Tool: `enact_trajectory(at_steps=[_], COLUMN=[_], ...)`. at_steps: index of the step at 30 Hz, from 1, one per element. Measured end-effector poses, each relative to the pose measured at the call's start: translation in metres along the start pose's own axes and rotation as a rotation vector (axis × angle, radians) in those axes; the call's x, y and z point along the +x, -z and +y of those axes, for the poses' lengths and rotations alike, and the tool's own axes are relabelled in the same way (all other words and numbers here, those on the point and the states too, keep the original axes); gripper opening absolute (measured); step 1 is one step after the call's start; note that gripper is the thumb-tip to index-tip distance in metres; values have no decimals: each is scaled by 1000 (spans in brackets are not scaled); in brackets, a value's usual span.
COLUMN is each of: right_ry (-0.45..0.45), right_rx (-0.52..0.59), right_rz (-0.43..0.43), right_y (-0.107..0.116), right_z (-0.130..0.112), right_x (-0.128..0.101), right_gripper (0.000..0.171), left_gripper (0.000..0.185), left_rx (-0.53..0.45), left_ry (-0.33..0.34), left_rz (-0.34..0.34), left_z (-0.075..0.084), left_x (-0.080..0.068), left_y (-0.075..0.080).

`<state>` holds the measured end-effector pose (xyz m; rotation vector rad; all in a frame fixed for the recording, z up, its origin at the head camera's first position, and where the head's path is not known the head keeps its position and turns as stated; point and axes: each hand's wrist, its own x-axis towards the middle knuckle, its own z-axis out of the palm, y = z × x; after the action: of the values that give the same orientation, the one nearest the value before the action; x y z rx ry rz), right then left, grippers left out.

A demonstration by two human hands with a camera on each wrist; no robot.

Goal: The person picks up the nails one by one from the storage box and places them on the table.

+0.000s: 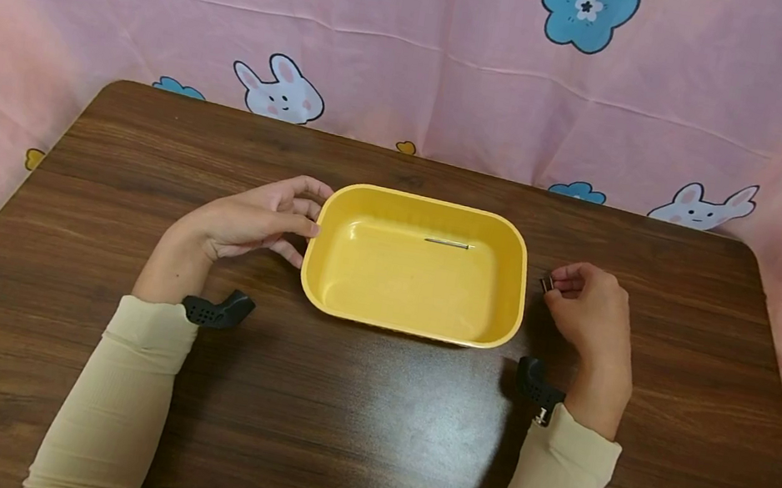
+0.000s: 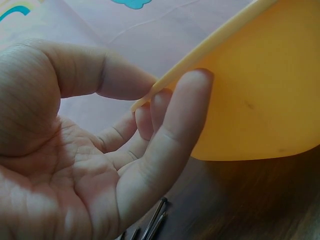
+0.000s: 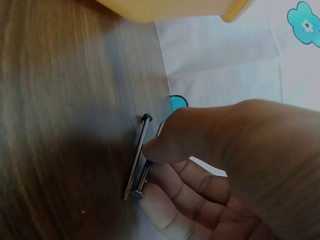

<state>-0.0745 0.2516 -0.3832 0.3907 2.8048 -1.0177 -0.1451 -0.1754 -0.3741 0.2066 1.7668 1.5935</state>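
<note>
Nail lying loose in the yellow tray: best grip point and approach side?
Pinch the nail at mid-shaft, coming straight down from above. It lies flat on the floor of the yellow tray, close along the far wall, its length parallel to that wall, so side approaches look blocked. The thin shaft likely needs fingertips across it, thumb on the near side. The left hand holds the tray's rim.

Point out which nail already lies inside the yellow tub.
The lone nail near the yellow tub's far wall; the others lie on the table by each hand.
</note>
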Motion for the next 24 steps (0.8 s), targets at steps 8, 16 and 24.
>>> enact_trajectory(at_steps=[8,16,24], right_ry=[-4,2,1], right_rx=[-5,6,23], right_rz=[-23,-8,11], right_y=[-1,-2,-1], right_z=[0,1,-1], right_x=[1,2,2], right_gripper=[31,31,32], left_gripper=[58,58,58], left_rx=[6,12,15], left_ry=[-3,-1,3], left_rz=[6,2,8], left_z=[0,1,1], left_x=[0,0,-1], left_y=[0,0,0])
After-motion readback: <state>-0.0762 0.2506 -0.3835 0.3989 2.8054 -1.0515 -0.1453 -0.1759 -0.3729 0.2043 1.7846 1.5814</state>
